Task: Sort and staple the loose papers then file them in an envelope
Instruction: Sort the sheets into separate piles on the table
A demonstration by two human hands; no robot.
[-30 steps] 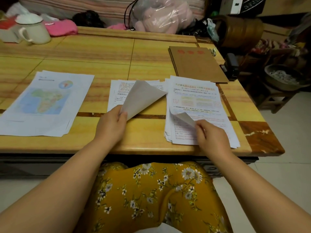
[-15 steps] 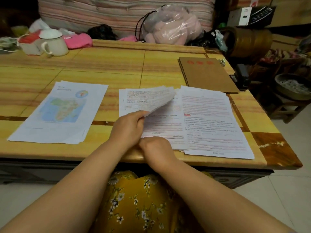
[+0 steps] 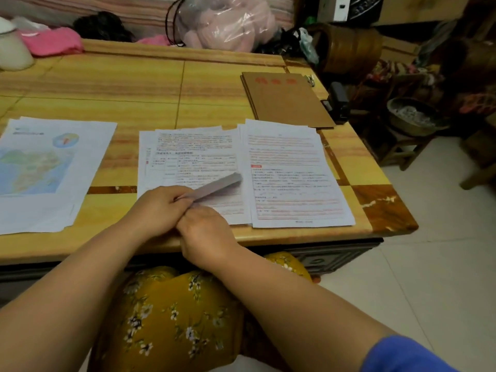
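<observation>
- Yellow striped stone tops the desk (image 3: 150, 84); its near edge runs under both wrists, and its right corner ends in a brown inlaid square beside pale floor tiles.
- Three paper piles lie along the near edge: a map pile (image 3: 45, 170) at the left, cut off by the frame, a middle pile (image 3: 193, 157), and a right pile (image 3: 290, 173) whose corner comes close to the desk's front edge.
- Left hand (image 3: 158, 210) has its grip pinched on a lifted sheet (image 3: 217, 185), seen nearly edge-on above the middle pile.
- Right hand (image 3: 206, 232) lies just beside the left, fingers tucked under it; I cannot tell whether its grip holds anything.
- Brown envelope (image 3: 284, 100) rests at the far right, well apart from the hands, with bare desk between it and a white mug (image 3: 13, 47) at the far left.
- Black stapler (image 3: 338, 103) sits at the desk's right edge, dark and hard to make out.
- Print on the sheets is too blurred to read.
</observation>
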